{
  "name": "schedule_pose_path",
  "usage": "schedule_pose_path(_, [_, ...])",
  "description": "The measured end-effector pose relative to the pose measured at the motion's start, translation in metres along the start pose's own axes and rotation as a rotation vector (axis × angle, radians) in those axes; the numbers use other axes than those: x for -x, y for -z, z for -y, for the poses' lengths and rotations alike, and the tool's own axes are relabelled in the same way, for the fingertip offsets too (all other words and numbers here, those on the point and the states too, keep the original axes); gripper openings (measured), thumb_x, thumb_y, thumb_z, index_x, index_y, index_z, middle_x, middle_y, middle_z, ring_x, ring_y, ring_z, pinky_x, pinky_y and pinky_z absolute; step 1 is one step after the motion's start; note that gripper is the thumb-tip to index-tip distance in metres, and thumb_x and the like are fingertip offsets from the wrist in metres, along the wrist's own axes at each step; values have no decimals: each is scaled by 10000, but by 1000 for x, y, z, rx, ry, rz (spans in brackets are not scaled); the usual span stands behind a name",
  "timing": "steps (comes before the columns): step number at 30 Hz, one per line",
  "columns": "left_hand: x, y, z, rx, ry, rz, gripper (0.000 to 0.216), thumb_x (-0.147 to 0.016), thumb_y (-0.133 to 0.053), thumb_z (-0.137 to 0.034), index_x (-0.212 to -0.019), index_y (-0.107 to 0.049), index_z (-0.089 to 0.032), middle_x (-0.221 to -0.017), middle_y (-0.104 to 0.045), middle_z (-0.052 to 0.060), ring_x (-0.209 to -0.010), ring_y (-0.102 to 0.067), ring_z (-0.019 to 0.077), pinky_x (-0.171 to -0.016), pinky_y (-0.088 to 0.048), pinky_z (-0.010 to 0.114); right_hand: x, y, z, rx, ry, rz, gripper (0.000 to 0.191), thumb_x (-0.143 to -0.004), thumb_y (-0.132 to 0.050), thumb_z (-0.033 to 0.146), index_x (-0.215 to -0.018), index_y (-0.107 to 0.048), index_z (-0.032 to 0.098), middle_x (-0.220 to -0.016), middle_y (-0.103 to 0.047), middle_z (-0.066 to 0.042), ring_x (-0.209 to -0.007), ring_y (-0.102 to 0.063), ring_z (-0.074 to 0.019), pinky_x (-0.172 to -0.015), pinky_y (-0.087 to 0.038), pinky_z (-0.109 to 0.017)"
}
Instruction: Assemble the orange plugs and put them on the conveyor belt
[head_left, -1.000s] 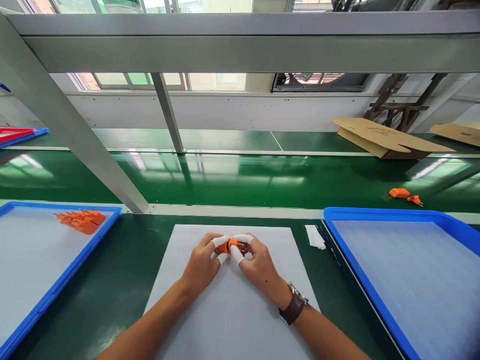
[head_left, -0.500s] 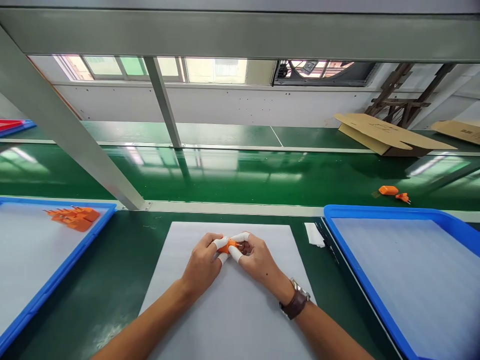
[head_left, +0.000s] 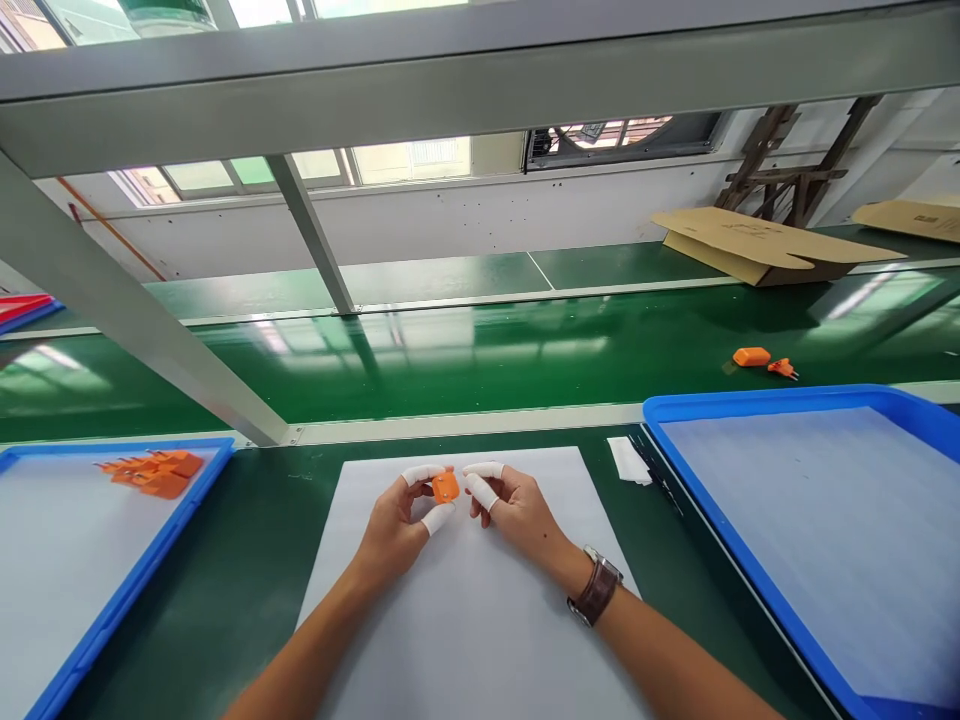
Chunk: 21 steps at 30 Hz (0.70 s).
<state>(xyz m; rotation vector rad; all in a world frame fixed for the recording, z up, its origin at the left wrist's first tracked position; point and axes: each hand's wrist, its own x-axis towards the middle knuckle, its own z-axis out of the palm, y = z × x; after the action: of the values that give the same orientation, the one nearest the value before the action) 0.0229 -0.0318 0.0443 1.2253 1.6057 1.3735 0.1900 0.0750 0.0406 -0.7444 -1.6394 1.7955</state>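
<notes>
My left hand [head_left: 396, 522] pinches a small orange plastic part [head_left: 445, 487] between thumb and forefinger, both capped with white finger cots. It holds the part just above a white foam mat [head_left: 465, 620]. My right hand [head_left: 511, 507] is right beside the part and slightly apart from it. Its cot-covered thumb and forefinger are spread, with nothing visible between them, and its other fingers are loosely curled. A brown wristwatch [head_left: 596, 598] is on my right wrist.
A blue tray [head_left: 112, 620] on the left holds several orange parts [head_left: 154, 472]. A blue tray [head_left: 720, 405] on the right has a white liner. Two orange pieces [head_left: 752, 356] lie on the green conveyor beyond it. White scrap [head_left: 628, 462], cardboard [head_left: 757, 245], slanted metal strut [head_left: 150, 340].
Both hands gripped the orange part together before; now my right hand has come off it and only my left hand holds it. The view has tilted slightly.
</notes>
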Motion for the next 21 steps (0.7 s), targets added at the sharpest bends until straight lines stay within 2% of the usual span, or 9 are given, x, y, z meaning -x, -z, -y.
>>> schedule_pose_path(3, [0,0,1,-11,-15,20,374,-857,-697,-280,-1219,-606,-243,-1329,-642,100,-1140,-654,246,-1026,-525,459,2,-3,-1,60,98,17,277,-866,-667,392,-1068,-713,209,-808,-702,-32,-691,-648,-171,-583,-537,-284])
schedule_pose_path(6, [1,0,1,-46,-31,32,392,-854,-705,-286,-1231,-602,-255,-1329,-646,91,-1188,-635,258,-1041,-517,466,3,-3,-1,110,162,13,227,-844,-679,327,-1037,-720,214,-892,-707,-45,-756,-655,-177,-639,-555,-294])
schedule_pose_path(9, [2,1,1,-100,-54,81,395,-851,-713,-287,-1231,-607,-264,-1336,-642,85,-1223,-614,266,-1047,-510,468,2,-1,0,96,104,17,185,-880,-632,339,-961,-720,199,-792,-694,-30,-675,-640,-162,-587,-540,-277])
schedule_pose_path(12, [2,1,1,-136,-54,130,368,-865,-703,-293,-1220,-611,-265,-1331,-645,86,-1195,-631,262,-1019,-525,458,0,3,2,7,23,-26,243,-910,-594,396,-880,-684,172,-676,-667,-11,-556,-604,-140,-522,-515,-265])
schedule_pose_path(16, [2,1,3,-114,-37,117,394,-861,-709,-298,-1238,-603,-259,-1336,-642,96,-1192,-636,265,-1032,-518,467,-3,6,5,-73,-21,-98,323,-921,-573,458,-803,-628,162,-621,-647,1,-494,-585,-125,-514,-513,-268])
schedule_pose_path(18, [2,1,4,-94,-35,105,421,-850,-720,-300,-1252,-602,-259,-1341,-639,99,-1210,-628,276,-1036,-518,473,-3,5,5,-77,-16,-85,301,-920,-573,439,-824,-633,160,-634,-645,1,-510,-588,-124,-521,-516,-268])
schedule_pose_path(21, [1,1,4,-87,-38,98,400,-857,-708,-297,-1245,-614,-266,-1331,-647,89,-1200,-634,268,-1038,-519,465,-2,4,5,-113,15,-62,217,-897,-584,361,-951,-650,162,-773,-672,-25,-600,-620,-137,-524,-527,-269])
